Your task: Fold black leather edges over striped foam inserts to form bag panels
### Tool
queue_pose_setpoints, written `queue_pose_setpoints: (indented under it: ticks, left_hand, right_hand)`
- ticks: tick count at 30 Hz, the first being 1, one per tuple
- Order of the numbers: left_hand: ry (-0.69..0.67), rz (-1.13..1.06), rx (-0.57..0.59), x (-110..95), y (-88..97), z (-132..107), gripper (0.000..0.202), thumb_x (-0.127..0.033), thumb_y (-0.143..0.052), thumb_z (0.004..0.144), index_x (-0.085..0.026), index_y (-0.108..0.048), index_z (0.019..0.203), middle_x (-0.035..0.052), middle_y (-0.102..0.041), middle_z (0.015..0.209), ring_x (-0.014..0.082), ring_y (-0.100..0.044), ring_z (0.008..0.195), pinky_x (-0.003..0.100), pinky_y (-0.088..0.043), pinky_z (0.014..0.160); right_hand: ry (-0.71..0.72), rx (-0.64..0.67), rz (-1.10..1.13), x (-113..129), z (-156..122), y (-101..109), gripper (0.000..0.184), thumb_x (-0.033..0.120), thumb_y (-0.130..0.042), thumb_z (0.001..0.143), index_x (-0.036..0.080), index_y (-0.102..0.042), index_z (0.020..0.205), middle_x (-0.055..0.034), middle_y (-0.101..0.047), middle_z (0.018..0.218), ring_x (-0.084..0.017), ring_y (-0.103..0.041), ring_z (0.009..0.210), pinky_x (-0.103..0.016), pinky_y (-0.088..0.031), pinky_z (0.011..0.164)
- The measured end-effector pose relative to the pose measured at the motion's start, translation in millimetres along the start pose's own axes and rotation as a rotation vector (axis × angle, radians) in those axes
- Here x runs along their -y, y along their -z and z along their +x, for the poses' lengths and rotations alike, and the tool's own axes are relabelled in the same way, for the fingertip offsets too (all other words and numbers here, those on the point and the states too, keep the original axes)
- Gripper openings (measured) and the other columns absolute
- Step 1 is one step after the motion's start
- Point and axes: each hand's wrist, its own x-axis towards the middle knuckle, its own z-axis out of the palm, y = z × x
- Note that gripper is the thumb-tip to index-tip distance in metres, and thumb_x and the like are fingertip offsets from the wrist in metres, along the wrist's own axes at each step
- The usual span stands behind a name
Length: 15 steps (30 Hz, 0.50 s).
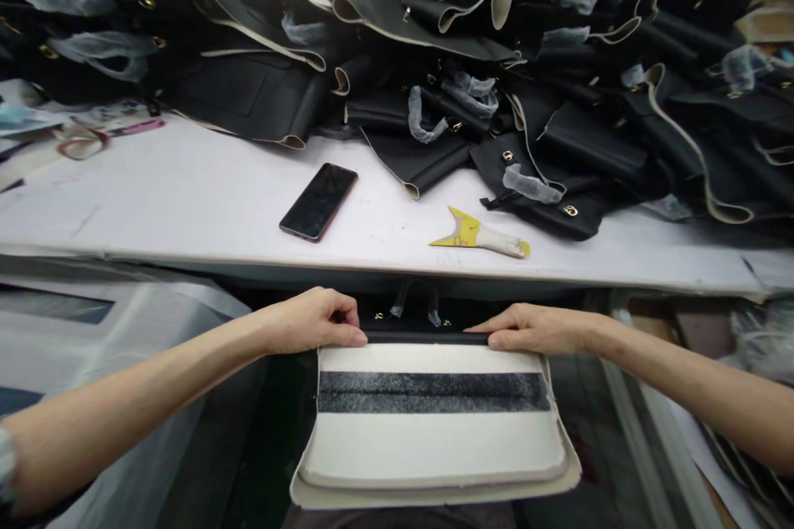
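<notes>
A cream bag panel (434, 450) with a dark stripe across it lies in front of me, below the table edge. Its far edge is a folded black strip (422, 337). My left hand (313, 321) pinches that strip at the panel's left corner, fingers curled over it. My right hand (537, 329) presses and grips the same strip at the right corner. Small gold fittings show just beyond the fold.
A white table (186, 198) runs across the view. On it lie a dark phone (318, 202) and a yellow-and-white scraper tool (480, 236). A big heap of black bag pieces (496, 58) fills the back. A grey surface (93, 322) sits at my left.
</notes>
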Motion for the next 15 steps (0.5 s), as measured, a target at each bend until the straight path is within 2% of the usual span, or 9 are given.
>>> queue_pose_setpoints:
  ticks: [4,8,10,12,13,15]
  left_hand:
    - [-0.024,0.013,-0.038,-2,-2.6,7,0.038,-0.056,-0.065,0.076,-0.021,-0.067,0.088,-0.002,-0.064,0.075,0.0152,-0.056,0.07,0.022,-0.038,0.058]
    - [-0.173,0.131,-0.288,-23,-19.0,6,0.03,-0.046,-0.07,0.075,-0.022,-0.065,0.092,-0.0018,-0.062,0.083,0.0144,-0.054,0.072,0.024,-0.04,0.063]
    - [-0.311,0.176,-0.369,-43,-38.1,0,0.018,-0.038,-0.067,0.081,-0.022,-0.065,0.089,-0.0002,-0.062,0.09,0.0146,-0.056,0.077,0.025,-0.042,0.069]
    - [-0.47,0.176,-0.341,-68,-64.7,-9,0.012,-0.032,-0.059,0.088,-0.022,-0.066,0.091,0.0014,-0.064,0.097,0.015,-0.058,0.086,0.025,-0.044,0.078]
    - [-0.547,0.184,-0.302,-80,-79.7,-14,0.015,-0.031,-0.055,0.091,-0.023,-0.067,0.096,0.0021,-0.065,0.1,0.0156,-0.059,0.091,0.025,-0.044,0.082]
    - [-0.668,0.248,-0.215,-102,-109.6,-21,0.021,-0.032,-0.05,0.096,-0.023,-0.066,0.105,0.0031,-0.066,0.105,0.0169,-0.059,0.099,0.027,-0.043,0.089]
  right_hand:
    - [-0.035,-0.098,-0.099,3,7,-4,0.05,0.052,-0.053,0.091,0.026,-0.056,0.134,0.0005,-0.055,0.137,-0.029,-0.055,0.123,-0.036,-0.042,0.106]
    - [-0.044,-0.245,-0.175,6,10,-14,0.044,0.053,-0.056,0.087,0.033,-0.063,0.126,0.0027,-0.063,0.127,-0.031,-0.062,0.113,-0.041,-0.046,0.1]
    - [-0.027,-0.438,-0.093,-3,7,-24,0.046,0.055,-0.065,0.08,0.034,-0.067,0.121,0.0014,-0.066,0.123,-0.032,-0.061,0.114,-0.043,-0.042,0.104]
    - [0.008,-0.728,0.07,-18,1,-42,0.055,0.061,-0.066,0.077,0.03,-0.067,0.122,-0.0019,-0.066,0.124,-0.03,-0.058,0.118,-0.043,-0.039,0.108]
    - [0.018,-0.871,0.154,-28,-3,-55,0.06,0.066,-0.059,0.081,0.028,-0.064,0.127,-0.0045,-0.064,0.127,-0.029,-0.057,0.12,-0.043,-0.039,0.108]
    - [-0.012,-1.076,0.273,-46,-9,-88,0.075,0.072,-0.025,0.092,0.019,-0.054,0.137,-0.0126,-0.059,0.133,-0.028,-0.056,0.121,-0.043,-0.044,0.103]
